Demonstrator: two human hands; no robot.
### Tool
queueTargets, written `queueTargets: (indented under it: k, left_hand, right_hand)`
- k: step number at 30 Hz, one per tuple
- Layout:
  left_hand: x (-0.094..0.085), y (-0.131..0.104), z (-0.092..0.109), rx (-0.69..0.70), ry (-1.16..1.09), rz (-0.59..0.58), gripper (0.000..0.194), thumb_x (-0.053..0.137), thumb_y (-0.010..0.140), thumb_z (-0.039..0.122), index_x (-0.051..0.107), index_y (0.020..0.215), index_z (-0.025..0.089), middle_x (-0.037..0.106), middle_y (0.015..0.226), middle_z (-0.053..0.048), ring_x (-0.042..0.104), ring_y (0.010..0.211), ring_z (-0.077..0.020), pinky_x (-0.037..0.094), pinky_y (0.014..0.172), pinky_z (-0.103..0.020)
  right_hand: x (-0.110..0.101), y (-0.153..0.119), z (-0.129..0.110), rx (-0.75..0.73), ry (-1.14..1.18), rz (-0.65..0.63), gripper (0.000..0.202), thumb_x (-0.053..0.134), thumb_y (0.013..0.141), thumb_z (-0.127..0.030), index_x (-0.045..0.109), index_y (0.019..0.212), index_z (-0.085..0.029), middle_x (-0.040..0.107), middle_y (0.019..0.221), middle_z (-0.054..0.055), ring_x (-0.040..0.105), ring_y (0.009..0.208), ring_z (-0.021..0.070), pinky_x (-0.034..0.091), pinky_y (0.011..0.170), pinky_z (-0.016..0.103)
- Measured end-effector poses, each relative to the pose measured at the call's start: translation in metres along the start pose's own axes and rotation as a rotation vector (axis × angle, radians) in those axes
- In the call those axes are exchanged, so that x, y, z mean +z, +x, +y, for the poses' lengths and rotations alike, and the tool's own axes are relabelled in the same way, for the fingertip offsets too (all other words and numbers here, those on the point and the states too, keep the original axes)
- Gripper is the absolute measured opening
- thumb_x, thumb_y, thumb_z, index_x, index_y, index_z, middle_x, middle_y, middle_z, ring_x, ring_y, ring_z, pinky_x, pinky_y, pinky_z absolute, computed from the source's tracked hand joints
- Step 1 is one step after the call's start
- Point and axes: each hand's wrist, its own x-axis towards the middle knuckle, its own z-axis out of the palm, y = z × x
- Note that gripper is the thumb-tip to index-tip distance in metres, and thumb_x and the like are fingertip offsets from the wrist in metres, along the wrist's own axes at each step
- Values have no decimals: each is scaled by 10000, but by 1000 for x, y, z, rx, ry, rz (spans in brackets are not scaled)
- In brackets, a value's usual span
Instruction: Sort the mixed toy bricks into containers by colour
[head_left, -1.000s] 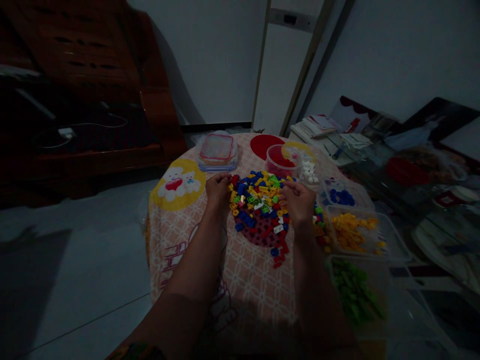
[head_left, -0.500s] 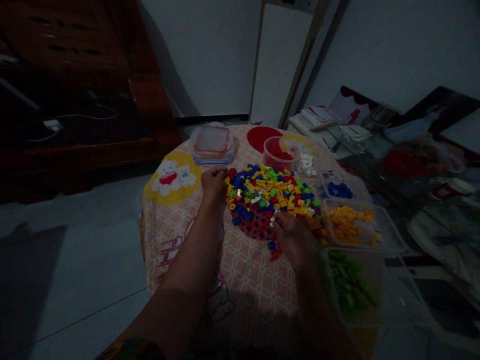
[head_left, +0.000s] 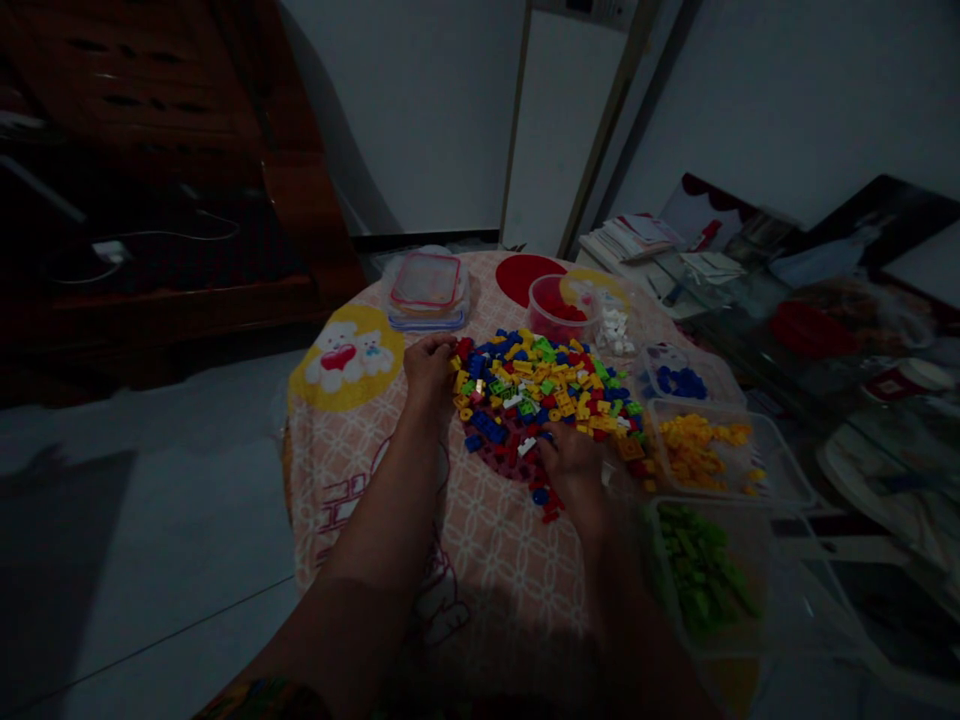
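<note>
A heap of mixed toy building bricks (head_left: 555, 385) in yellow, blue, red, green and white spreads over the round table. My left hand (head_left: 430, 365) rests at the heap's left edge, its fingers curled together beside a red brick (head_left: 465, 346); anything between them is too dark to make out. At the near side of the heap, my right hand (head_left: 574, 460) is closed, with a small blue brick (head_left: 547, 436) showing at its fingertips. A white brick (head_left: 527, 446) lies just left of those fingertips. Nearer to me are a round blue piece (head_left: 540, 496) and several red bricks.
Along the right stand clear boxes of green bricks (head_left: 701, 570), yellow bricks (head_left: 697, 450) and blue bricks (head_left: 681, 382). Behind the heap are a round tub (head_left: 536, 312) of red bricks, white bricks (head_left: 615, 332) and stacked lidded containers (head_left: 426, 290). A glass table (head_left: 817, 375) adjoins on the right.
The white brick by my right fingertips has shifted left and now lies apart from them. My right hand has moved slightly left; my left hand stays in place.
</note>
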Motion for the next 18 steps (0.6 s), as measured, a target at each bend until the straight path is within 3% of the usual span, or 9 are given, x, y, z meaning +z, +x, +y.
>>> queueTargets:
  k: [4, 9, 18]
  left_hand:
    - [2, -6, 8, -19, -3, 16, 226, 626, 616, 229, 728, 809, 171, 707, 779, -49, 655, 668, -183, 527, 638, -300]
    - [3, -7, 10, -18, -12, 13, 231, 612, 602, 215, 727, 798, 170, 697, 755, -41, 642, 652, -175, 513, 626, -289]
    - [0, 1, 1, 5, 30, 4, 247, 637, 617, 261, 737, 821, 166, 714, 774, -47, 658, 683, -180, 533, 665, -300]
  right_hand:
    - [13, 2, -3, -7, -100, 33, 337, 641, 1021, -327, 742, 1303, -173, 807, 1090, 153, 760, 1032, 272, 512, 862, 322]
    - [14, 4, -2, 56, -144, 55, 317, 578, 1034, -275, 751, 1265, -146, 794, 1047, 176, 763, 990, 276, 515, 829, 332]
    - [7, 6, -7, 70, -164, -18, 289, 622, 1031, -382, 756, 1247, -244, 819, 1040, 104, 771, 1023, 255, 480, 794, 304]
